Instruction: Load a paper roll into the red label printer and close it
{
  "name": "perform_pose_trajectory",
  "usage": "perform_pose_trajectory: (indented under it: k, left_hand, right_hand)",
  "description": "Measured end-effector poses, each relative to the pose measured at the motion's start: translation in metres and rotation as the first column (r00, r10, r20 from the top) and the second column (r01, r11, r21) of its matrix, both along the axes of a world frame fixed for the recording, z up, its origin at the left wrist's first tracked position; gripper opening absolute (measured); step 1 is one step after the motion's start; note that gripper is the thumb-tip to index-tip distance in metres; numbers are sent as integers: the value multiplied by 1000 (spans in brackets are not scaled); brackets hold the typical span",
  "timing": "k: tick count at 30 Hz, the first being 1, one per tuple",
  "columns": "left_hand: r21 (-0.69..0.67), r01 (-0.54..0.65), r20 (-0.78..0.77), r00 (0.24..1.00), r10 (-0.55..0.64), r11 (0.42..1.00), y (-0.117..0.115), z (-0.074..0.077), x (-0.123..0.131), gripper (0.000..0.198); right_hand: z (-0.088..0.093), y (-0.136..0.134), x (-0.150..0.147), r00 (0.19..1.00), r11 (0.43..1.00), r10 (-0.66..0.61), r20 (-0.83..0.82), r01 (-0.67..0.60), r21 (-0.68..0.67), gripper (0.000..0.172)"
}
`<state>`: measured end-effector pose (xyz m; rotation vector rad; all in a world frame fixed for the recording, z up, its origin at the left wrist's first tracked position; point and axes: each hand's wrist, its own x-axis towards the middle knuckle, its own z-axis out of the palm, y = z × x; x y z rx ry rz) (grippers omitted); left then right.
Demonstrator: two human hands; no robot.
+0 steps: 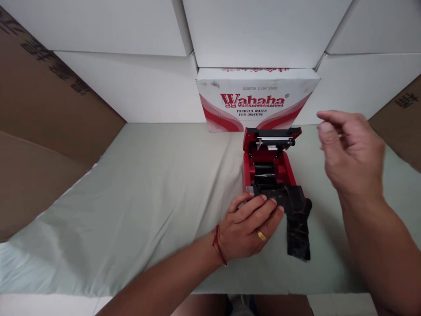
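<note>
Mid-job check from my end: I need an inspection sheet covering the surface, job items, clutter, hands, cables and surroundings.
Surface: pale green cloth, creased.
Job items: red-and-black device, lid raised, dark rollers showing inside; black strip at its near right corner.
Clutter: Wahaha water carton standing behind the device.
Hands: left hand rests its fingers on the device's dark front part; right hand is raised to the right, apart from the device, and whether it pinches anything is unclear.
Cables: nothing seen.
Surroundings: white boxes at the back; brown cardboard on the left and right.
</note>
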<state>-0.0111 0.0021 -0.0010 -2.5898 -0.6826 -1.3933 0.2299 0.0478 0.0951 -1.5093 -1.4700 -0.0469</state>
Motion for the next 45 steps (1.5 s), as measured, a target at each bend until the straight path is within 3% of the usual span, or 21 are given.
perform_pose_trajectory:
  k: [4,10,16,20,23,26,32,35,38,41,43,45]
  left_hand:
    - [15,-37,35,999,37,999,-2,-1,2,24]
    - [12,-2,54,999,2,1000,2,-5,1,27]
    - [-15,17,111,994,-15,1000,4,-12,1,32]
    - [-101,108,197,977,-87,989,15,-15,-10,51]
    - [-324,159,233,969,-84,933,29,-13,-21,60]
    - [-462,213,268,959,-94,861,39,-12,-26,50]
    - [-524,290,386,919,-80,801,40,-9,-22,37]
    - [-607,363,451,890,-70,707,46,-6,-23,47]
    - [-682,429,479,874,-82,592,60,-6,-27,76]
    - [-762,520,531,843,-87,385,73,-11,-27,103]
    - [-766,596,598,798,-71,241,76,-16,-24,109]
    - [-737,662,663,747,-48,135,75,-20,-19,110]
  right_hand:
    - [-15,10,0,974,970,226,31,-223,-97,50]
    - [-18,-19,-4,949,946,286,133,-257,-199,42]
    - [-44,-52,3,849,875,473,237,-421,-238,39]
    - [-54,-61,6,825,873,479,300,-412,-262,42]
    - [-57,-61,4,824,876,476,306,-415,-245,41]
    - [-61,-61,1,842,889,455,290,-415,-192,39]
    - [-74,-58,-4,886,905,423,188,-408,-117,40]
    - [-77,-63,-6,861,879,475,184,-472,-64,41]
    - [-77,-74,-6,853,871,463,240,-488,56,40]
    - [-76,-81,-5,878,891,395,270,-438,123,41]
    - [-74,-83,-5,881,896,393,265,-432,106,40]
    - [-73,-83,-4,871,888,417,261,-452,89,38]
